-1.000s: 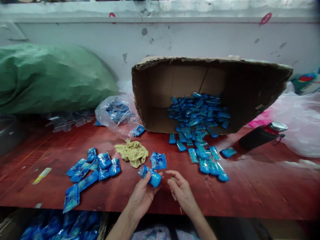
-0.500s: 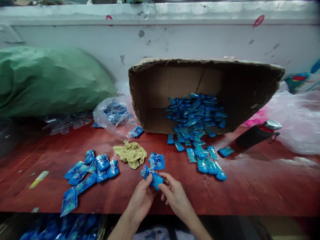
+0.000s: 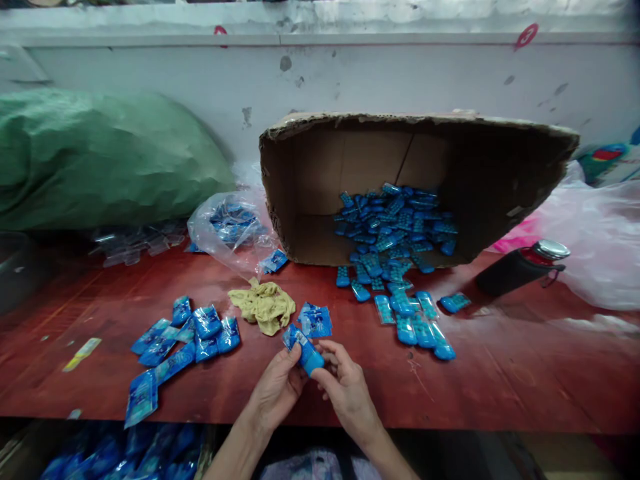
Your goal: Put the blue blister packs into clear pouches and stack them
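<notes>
Between my hands, over the front of the red table, is a small blue packet (image 3: pixel 309 355) with a printed sleeve at its upper end. My left hand (image 3: pixel 280 383) is closed on it, thumb on top. At its lower right end my right hand (image 3: pixel 345 383) grips it with thumb and fingers. Just beyond lies a flat blue printed wrapper (image 3: pixel 315 320), beside a crumpled yellow cloth (image 3: pixel 265 307). To the left are several wrapped blue packets (image 3: pixel 175 360) in a loose group. Several blue packs with clear covers (image 3: pixel 415 320) lie to the right.
A cardboard box (image 3: pixel 310 240) on its side holds a heap of blue packs (image 3: pixel 395 220). A black bottle (image 3: pixel 515 270) leans at right. Behind are a green sack (image 3: pixel 110 160) and a clear bag (image 3: pixel 230 227). Blue packets (image 3: pixel 135 453) fill a container below the table edge.
The blue packet has turned slightly in my hands, showing more of its printed face. Both hands keep their grip. The view has shifted a little.
</notes>
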The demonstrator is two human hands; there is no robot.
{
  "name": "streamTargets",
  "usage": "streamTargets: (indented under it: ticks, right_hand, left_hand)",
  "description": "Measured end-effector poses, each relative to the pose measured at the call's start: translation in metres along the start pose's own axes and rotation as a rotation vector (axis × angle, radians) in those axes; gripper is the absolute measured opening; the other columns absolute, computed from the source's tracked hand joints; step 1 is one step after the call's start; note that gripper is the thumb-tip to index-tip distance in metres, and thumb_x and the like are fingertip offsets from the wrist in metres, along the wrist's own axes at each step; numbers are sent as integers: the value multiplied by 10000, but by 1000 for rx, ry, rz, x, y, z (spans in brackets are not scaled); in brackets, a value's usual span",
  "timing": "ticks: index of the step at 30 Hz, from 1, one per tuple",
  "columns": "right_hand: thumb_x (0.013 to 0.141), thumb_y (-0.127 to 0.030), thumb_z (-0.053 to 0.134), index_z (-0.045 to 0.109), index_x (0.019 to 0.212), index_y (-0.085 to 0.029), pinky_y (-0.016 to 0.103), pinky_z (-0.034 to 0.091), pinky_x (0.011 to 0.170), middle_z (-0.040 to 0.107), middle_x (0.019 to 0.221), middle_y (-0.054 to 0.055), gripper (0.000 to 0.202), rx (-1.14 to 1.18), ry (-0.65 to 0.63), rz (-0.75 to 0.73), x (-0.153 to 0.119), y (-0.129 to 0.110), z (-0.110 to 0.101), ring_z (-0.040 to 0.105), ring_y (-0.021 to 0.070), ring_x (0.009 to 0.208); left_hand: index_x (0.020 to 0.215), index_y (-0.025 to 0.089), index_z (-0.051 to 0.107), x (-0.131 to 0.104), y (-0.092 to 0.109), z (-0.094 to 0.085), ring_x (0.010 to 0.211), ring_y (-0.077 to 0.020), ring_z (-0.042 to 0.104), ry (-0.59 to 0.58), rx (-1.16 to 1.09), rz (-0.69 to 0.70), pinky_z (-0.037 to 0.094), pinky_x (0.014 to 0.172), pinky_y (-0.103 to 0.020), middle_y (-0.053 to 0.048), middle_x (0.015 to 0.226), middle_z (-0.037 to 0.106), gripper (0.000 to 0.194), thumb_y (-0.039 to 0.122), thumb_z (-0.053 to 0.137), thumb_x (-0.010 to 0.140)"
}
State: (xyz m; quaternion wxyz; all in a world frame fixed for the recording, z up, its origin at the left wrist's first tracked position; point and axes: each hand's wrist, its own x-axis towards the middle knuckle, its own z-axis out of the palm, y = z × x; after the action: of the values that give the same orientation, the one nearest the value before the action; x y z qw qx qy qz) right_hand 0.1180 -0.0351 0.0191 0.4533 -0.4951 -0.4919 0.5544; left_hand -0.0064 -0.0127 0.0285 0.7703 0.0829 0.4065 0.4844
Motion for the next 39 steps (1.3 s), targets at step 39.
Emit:
streamTargets:
  ticks: [39]
  right_hand:
    - [635, -178, 599, 456, 1178, -241, 150, 393, 306, 465, 570, -107, 565, 330, -274, 228, 9, 8, -12, 489, 54, 316]
  left_hand:
    - [697, 124, 605, -11, -19, -1, 479, -187, 576, -255, 219, -36, 444, 499, -323, -55, 575, 617, 320, 401, 468, 781]
